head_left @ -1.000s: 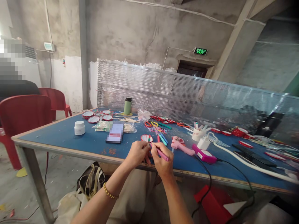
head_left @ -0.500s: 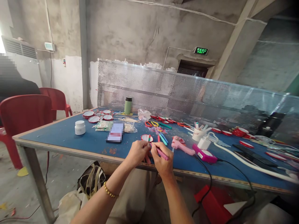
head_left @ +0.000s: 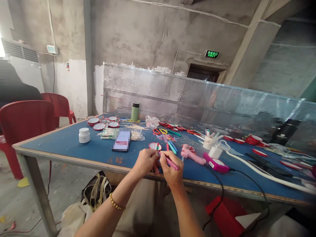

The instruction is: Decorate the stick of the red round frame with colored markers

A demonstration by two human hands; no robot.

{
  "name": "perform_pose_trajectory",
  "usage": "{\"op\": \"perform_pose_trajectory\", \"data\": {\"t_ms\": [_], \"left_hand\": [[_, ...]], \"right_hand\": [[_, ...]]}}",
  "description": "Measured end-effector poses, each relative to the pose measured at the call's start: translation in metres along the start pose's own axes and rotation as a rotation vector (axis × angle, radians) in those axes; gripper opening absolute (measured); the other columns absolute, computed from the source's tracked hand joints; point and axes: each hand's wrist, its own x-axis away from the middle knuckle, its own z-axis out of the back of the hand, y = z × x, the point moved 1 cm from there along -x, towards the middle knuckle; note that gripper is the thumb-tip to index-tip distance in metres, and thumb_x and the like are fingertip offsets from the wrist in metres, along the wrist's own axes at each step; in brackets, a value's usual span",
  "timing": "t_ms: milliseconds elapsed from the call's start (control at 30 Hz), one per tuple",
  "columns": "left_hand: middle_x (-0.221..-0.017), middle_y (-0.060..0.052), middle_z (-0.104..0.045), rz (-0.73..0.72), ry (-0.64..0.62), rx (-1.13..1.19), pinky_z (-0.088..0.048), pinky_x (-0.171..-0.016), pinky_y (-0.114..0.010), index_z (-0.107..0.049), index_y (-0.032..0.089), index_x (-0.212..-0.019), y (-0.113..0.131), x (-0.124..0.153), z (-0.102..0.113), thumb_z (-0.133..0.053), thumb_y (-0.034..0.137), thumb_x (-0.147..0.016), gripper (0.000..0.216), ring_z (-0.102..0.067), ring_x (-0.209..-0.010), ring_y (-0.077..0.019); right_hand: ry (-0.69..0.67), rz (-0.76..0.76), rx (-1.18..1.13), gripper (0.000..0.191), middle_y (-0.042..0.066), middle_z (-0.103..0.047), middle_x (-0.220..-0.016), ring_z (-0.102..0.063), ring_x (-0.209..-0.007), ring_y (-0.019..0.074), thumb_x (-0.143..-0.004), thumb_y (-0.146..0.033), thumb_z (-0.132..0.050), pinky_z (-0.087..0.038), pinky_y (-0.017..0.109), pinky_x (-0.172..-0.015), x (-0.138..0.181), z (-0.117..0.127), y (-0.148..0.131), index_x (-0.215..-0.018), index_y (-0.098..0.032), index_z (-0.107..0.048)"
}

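Note:
In my right hand (head_left: 172, 166) is a pink marker pen (head_left: 172, 163), held in a writing grip with its tip end close to my left fingers. My left hand (head_left: 146, 161) is closed in a pinch near the table's front edge; what it holds is mostly hidden behind the fingers. Just beyond both hands lies a small round white disc with a red rim (head_left: 153, 144), and a narrow green strip (head_left: 157, 146) shows in front of it. Blue and teal marker pens (head_left: 172, 147) rest right of the disc.
A pink glue gun (head_left: 195, 155) and a magenta box (head_left: 217, 163) with black cables lie to the right. Left are a phone (head_left: 122, 140), a white jar (head_left: 84, 135) and red-rimmed discs (head_left: 99, 126). Scissors (head_left: 163, 131), a green bottle (head_left: 135, 112) and a pen cup (head_left: 208, 142) stand farther back.

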Motion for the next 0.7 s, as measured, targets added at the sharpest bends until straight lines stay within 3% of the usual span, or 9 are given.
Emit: {"op": "perform_pose_trajectory", "data": {"t_ms": [700], "left_hand": [[-0.046,0.003,-0.058,-0.006,0.004,0.035,-0.034,-0.037,-0.017,-0.050,0.018,-0.060,0.0005,0.0014,0.0002,-0.048,0.033,-0.089,0.032,-0.065,-0.041,-0.0137]], "right_hand": [[0.013,0.008,0.001,0.018,0.002,-0.069,-0.068,-0.063,-0.057,0.0134,-0.095,-0.020,-0.054,-0.049,0.024,-0.059,0.0003,-0.0002,0.0004,-0.080,-0.019,-0.064]]}}
